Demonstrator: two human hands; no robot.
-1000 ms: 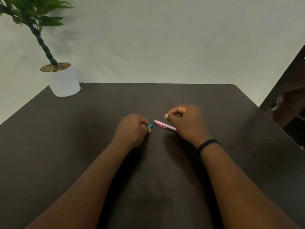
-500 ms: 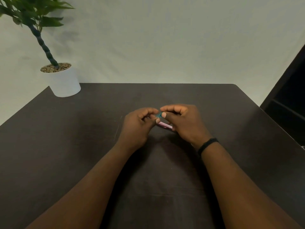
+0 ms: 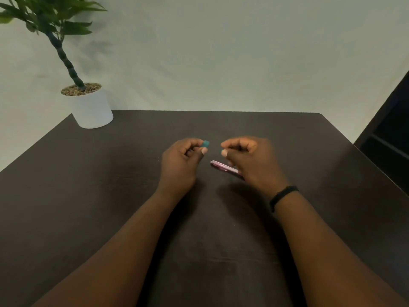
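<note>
My left hand [image 3: 180, 163] pinches a small teal cap [image 3: 205, 143] between thumb and forefinger, a little above the dark table [image 3: 88, 196]. My right hand [image 3: 250, 160] hovers just to the right of it, fingers curled, thumb and forefinger tips close together with nothing between them. A pink pen [image 3: 223, 166] sticks out to the left from under my right hand, low over the table. Its rear end is tucked under the curled lower fingers and hidden. A narrow gap separates the cap from my right fingertips.
A white pot with a green plant [image 3: 90, 107] stands at the table's far left corner. A dark piece of furniture [image 3: 389, 134] rises beyond the table's right edge. A black band [image 3: 283, 194] circles my right wrist.
My hands met at the teal cap half a second ago and have drawn apart. The cap stayed with my left hand and rose slightly. The pink pen has barely moved.
</note>
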